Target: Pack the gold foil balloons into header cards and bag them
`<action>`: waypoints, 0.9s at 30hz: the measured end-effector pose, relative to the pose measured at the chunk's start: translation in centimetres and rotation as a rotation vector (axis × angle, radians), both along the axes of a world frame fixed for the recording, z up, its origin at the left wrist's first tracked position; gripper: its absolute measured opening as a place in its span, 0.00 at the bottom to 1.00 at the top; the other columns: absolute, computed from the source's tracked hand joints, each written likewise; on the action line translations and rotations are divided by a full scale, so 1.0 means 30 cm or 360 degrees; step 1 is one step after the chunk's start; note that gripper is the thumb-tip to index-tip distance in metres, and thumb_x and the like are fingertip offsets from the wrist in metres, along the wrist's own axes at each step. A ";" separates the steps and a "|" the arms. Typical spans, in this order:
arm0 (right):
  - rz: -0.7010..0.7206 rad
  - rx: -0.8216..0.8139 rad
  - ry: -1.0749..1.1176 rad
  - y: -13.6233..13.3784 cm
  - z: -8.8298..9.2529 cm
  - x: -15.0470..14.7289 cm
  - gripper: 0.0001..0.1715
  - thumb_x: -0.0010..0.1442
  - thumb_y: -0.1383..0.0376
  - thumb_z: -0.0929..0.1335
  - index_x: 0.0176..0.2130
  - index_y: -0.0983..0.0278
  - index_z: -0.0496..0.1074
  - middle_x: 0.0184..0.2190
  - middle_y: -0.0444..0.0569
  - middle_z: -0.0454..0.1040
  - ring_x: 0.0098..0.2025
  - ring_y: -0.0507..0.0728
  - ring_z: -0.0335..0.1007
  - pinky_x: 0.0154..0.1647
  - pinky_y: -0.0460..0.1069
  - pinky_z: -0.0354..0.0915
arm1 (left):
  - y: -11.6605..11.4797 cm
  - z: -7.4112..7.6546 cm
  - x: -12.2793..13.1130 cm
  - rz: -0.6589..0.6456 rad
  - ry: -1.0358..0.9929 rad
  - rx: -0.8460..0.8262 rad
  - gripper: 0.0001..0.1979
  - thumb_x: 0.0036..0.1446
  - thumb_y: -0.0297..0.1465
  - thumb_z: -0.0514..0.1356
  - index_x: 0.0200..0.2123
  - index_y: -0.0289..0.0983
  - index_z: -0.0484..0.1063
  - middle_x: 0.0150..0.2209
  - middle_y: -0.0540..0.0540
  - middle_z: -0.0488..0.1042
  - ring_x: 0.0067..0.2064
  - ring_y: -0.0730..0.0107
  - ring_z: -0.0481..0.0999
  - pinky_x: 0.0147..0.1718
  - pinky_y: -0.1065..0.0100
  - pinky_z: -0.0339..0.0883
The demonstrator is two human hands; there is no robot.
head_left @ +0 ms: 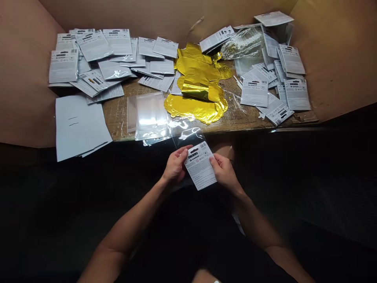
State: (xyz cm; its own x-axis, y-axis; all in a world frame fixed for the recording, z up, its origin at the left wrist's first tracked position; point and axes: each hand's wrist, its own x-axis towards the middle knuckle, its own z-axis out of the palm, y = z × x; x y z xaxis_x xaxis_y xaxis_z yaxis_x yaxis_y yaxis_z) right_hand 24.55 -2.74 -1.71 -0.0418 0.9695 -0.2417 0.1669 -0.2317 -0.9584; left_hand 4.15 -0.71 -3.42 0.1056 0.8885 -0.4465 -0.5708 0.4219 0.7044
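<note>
The left hand (174, 167) has its grip closed around the upper-left edge of a white printed card (200, 173), and the right hand's (225, 172) grip pinches the right edge. The card is tilted, just off the worktop's (117, 116) near edge, with clear film (190, 134) stretching from its top. Taking the card as centre, crumpled gold foil (200, 72) lies at 12 o'clock, clear plastic sleeves (151, 118) and heaped packets (114, 70) towards 10, white sheets (82, 125) nearer 9, more packets (269, 72) towards 1.
</note>
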 end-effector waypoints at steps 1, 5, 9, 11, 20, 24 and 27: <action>-0.0047 0.0041 0.0003 -0.007 0.002 -0.014 0.16 0.69 0.51 0.71 0.41 0.60 0.81 0.35 0.51 0.81 0.36 0.61 0.75 0.34 0.52 0.69 | -0.008 -0.007 0.008 0.0046 0.0023 0.0034 0.28 0.54 0.42 0.78 0.52 0.32 0.79 0.42 0.38 0.86 0.39 0.60 0.86 0.43 0.60 0.81; -0.0104 0.0123 0.0067 -0.027 -0.003 -0.066 0.19 0.73 0.52 0.68 0.55 0.58 0.77 0.38 0.50 0.81 0.34 0.60 0.74 0.35 0.53 0.70 | -0.021 -0.033 0.032 0.0211 0.0153 0.0219 0.28 0.56 0.44 0.77 0.53 0.36 0.75 0.44 0.41 0.85 0.42 0.59 0.86 0.46 0.59 0.80; -0.0126 0.0190 0.0124 -0.028 -0.028 -0.092 0.22 0.74 0.49 0.67 0.59 0.58 0.73 0.40 0.51 0.81 0.34 0.59 0.74 0.36 0.54 0.72 | -0.025 -0.046 0.044 0.0269 0.0210 0.0306 0.22 0.60 0.44 0.74 0.49 0.37 0.75 0.44 0.42 0.85 0.45 0.58 0.86 0.48 0.58 0.80; -0.0138 0.0168 0.0155 -0.023 -0.038 -0.093 0.25 0.73 0.48 0.67 0.61 0.58 0.70 0.36 0.49 0.81 0.30 0.58 0.72 0.33 0.53 0.71 | -0.028 -0.042 0.043 0.0213 0.0132 0.0341 0.22 0.60 0.44 0.74 0.48 0.37 0.75 0.46 0.41 0.85 0.46 0.57 0.86 0.51 0.56 0.80; -0.0015 0.0214 0.0218 0.035 -0.019 -0.100 0.36 0.73 0.47 0.68 0.70 0.57 0.58 0.28 0.44 0.78 0.24 0.56 0.71 0.24 0.49 0.66 | 0.045 0.017 0.000 0.0280 0.0136 0.0394 0.30 0.55 0.41 0.78 0.53 0.41 0.66 0.43 0.45 0.84 0.41 0.63 0.86 0.46 0.58 0.81; -0.0213 0.0307 0.0318 0.088 -0.028 -0.099 0.35 0.71 0.44 0.70 0.67 0.56 0.60 0.31 0.45 0.80 0.25 0.56 0.73 0.25 0.49 0.68 | 0.080 0.024 0.037 0.0185 0.0184 0.0587 0.25 0.60 0.40 0.75 0.53 0.39 0.70 0.51 0.43 0.83 0.50 0.60 0.85 0.53 0.55 0.80; -0.0207 0.0262 0.0527 0.085 -0.052 -0.097 0.41 0.65 0.43 0.75 0.65 0.56 0.62 0.30 0.43 0.79 0.24 0.54 0.72 0.22 0.46 0.65 | 0.115 0.052 0.041 0.0251 0.0212 0.0647 0.25 0.60 0.40 0.74 0.54 0.40 0.69 0.53 0.42 0.82 0.52 0.58 0.84 0.56 0.53 0.79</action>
State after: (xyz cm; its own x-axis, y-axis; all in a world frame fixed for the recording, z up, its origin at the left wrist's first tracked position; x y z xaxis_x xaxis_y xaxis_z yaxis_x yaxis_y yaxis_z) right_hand 21.64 -0.20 -3.26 0.0343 0.9965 -0.0766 -0.1785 -0.0693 -0.9815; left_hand 5.37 2.75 -1.87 -0.0795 0.9951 -0.0586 -0.4992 0.0112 0.8664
